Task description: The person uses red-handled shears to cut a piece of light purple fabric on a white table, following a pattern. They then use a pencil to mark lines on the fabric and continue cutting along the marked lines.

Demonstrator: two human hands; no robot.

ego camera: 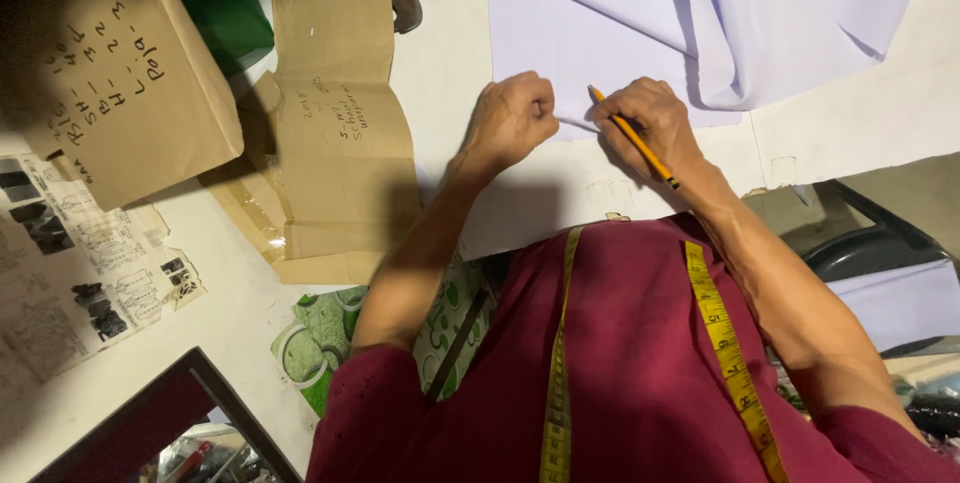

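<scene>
Left of centre we see the left hand (512,118) curled in a fist, pressing the pale cloth (600,33) at upper centre. Just right, the right hand (650,123) pinches a yellow pencil (634,139), tip on the cloth. The cloth's top is cut off; its near edge seems hidden by our hands.

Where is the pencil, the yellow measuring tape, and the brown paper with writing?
pencil (633,139), head view, middle of its yellow shaft, in the right hand (650,128).
yellow measuring tape (727,343), head view, strip over the maroon shirt.
brown paper (345,143), head view, its flat middle.
</scene>
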